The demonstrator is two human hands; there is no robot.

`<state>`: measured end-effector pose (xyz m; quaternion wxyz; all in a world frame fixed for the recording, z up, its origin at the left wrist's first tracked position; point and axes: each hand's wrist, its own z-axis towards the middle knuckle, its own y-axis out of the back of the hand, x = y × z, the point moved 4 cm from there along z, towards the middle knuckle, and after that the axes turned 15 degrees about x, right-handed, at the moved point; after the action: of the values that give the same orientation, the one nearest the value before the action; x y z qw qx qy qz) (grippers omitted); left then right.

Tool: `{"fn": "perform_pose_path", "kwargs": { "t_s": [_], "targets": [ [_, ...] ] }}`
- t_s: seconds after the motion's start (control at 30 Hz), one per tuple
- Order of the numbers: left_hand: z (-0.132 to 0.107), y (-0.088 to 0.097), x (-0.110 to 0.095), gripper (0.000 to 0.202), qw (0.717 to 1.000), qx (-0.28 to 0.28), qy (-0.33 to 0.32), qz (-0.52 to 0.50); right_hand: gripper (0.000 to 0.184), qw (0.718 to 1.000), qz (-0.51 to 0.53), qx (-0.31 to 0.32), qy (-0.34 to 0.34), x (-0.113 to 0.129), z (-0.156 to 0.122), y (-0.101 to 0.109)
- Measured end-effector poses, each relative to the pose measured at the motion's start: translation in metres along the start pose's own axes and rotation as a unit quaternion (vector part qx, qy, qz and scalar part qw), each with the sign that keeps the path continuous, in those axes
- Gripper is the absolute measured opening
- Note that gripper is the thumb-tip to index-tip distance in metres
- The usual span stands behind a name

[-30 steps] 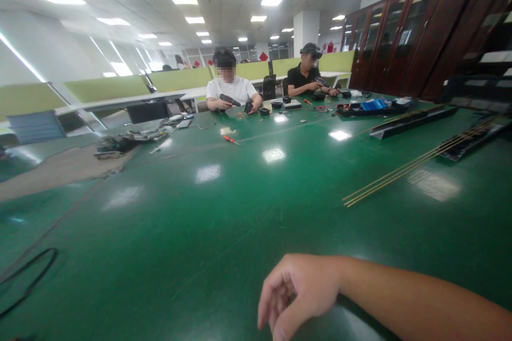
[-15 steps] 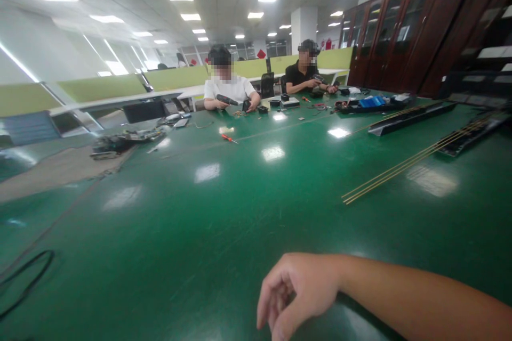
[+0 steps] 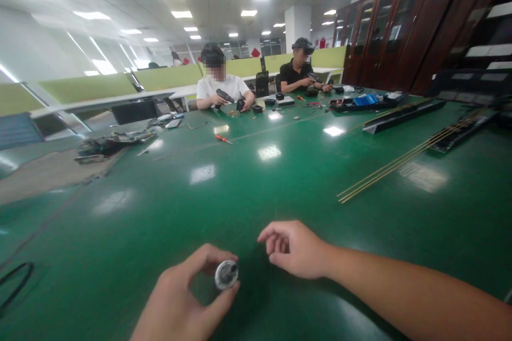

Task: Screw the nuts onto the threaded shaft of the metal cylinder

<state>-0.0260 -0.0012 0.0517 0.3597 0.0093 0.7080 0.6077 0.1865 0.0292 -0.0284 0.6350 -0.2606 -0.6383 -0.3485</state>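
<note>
My left hand (image 3: 188, 290) holds a small round metal part (image 3: 226, 275) between thumb and fingers. Its silver rim and dark grey end face me, and I cannot make out its exact kind. To the right of it, my right hand (image 3: 294, 249) hovers over the green table (image 3: 256, 186). The right index finger reaches toward the metal part, while the other fingers are loosely curled and the thumb stands apart. Nothing shows in that hand. A gap lies between the right fingertips and the part.
Thin brass-coloured rods (image 3: 384, 173) lie at right by black metal channels (image 3: 404, 117). An orange screwdriver (image 3: 222, 139) lies further off. A black cable (image 3: 18, 287) loops at the left edge. Two people (image 3: 222, 85) (image 3: 296, 72) sit across the table, holding dark power tools.
My left hand has come into view at the bottom, holding the round metal part. My right hand has risen away from the lower edge, its index finger now stretched out more.
</note>
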Motion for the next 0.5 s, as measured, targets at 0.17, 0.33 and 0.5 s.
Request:
{"fn": "perform_pose_path", "kwargs": {
  "t_s": [0.17,0.33,0.5],
  "targets": [
    [0.043,-0.031,0.008,0.015,0.998,0.036,-0.012,-0.053,0.057,0.988,-0.147,-0.042,0.015,0.007,-0.003,0.003],
    [0.04,-0.047,0.028,0.019,0.992,0.06,-0.06,-0.089,0.066,0.982,-0.184,-0.038,0.001,0.009,-0.005,0.0],
    [0.037,-0.051,0.031,0.022,0.991,0.059,-0.055,-0.104,0.057,0.984,-0.178,-0.027,-0.016,0.008,-0.008,-0.001]
  ]
}}
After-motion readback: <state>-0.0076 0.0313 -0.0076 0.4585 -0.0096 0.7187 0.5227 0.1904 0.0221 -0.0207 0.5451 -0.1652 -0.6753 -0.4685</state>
